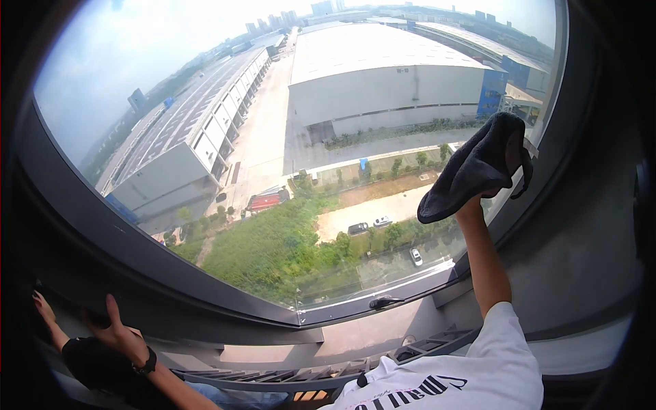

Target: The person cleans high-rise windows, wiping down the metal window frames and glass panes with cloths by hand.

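Observation:
My right hand reaches up at the right side of a large window, with a dark grey cloth bunched in it. The cloth hangs over most of the hand and hides the fingers; it is by the glass near the right frame. At the lower left, my left hand has a black band on its wrist. It is raised and holds nothing that I can see; its thumb points up, apart from the fingers, which lie in shade. Part of another hand shows farther left, perhaps another person's.
A dark window frame curves around the glass, with a black handle on its lower rail. Below runs a slatted dark railing. A black rounded shape is beside my left forearm. Warehouses and parked cars lie far below outside.

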{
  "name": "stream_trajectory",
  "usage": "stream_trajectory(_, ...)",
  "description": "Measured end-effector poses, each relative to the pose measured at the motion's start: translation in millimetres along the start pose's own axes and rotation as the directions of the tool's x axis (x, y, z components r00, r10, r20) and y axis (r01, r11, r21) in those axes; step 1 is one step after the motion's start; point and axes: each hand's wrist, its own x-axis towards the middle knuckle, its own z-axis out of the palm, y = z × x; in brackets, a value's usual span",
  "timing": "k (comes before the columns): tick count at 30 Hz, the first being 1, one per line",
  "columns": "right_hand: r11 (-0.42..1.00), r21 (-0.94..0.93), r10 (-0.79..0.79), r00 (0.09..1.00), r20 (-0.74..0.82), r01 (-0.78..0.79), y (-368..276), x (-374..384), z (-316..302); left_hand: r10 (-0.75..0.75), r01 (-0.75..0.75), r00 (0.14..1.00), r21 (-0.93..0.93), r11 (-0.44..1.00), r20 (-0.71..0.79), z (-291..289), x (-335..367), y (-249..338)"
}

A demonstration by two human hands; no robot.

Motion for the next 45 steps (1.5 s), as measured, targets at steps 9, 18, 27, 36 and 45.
stream_trajectory(9,0.879,0.248,-0.434,0.899,0.058,0.408,-167.3,4.9,50.8,0.085,-0.092,0.991,0.06,0.994,0.107,-5.5,-0.2,-12.5)
stream_trajectory(18,0.914,-0.368,-0.141,0.983,0.114,0.174,47.4,-44.4,15.8,0.026,-0.026,0.999,0.01,1.0,0.032,4.0,-11.2,-8.0)
stream_trajectory(27,0.987,-0.114,-0.109,0.992,0.057,0.115,-59.2,-12.2,28.7,0.034,-0.037,0.998,0.067,0.997,0.047,-12.0,-7.1,-30.9)
stream_trajectory(36,0.927,0.36,-0.181,0.967,0.181,0.106,-105.7,29.3,25.6,0.104,-0.104,0.994,-0.001,0.995,0.022,-21.6,-20.3,-17.9)
stream_trajectory(45,0.959,0.262,-0.147,0.982,0.12,0.111,28.6,-14.7,87.3,0.929,-0.976,0.213,0.032,0.213,0.302,65.9,-64.5,55.4)
